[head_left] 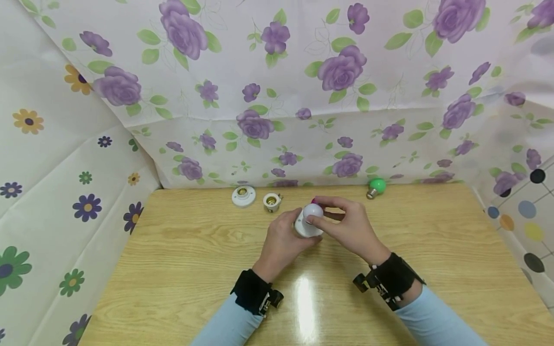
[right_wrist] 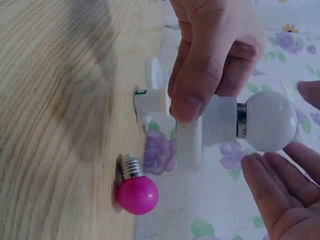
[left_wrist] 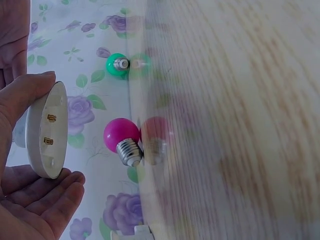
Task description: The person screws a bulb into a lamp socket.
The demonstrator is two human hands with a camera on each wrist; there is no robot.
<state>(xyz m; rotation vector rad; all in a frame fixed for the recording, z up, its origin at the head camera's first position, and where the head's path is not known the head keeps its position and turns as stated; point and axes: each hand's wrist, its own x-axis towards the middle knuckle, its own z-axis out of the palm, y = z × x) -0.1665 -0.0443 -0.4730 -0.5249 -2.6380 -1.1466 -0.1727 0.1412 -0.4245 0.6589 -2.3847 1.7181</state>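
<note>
The white bulb (right_wrist: 271, 121) sits in the mouth of the white lampholder (right_wrist: 218, 122), the 2 sharing 1 long axis. The fingers of the left hand (head_left: 283, 236) clamp the lampholder's rim; those of the right hand (head_left: 351, 225), nearer the bulb, stand apart around it.

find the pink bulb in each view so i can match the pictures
Head: just right of centre, the pink bulb is a sliver beyond the white bulb, mostly hidden.
Left wrist: left of centre, right of the white socket.
Right wrist: lower left, below and left of the white socket.
Shared landmark: the white socket held in the left grip.
</note>
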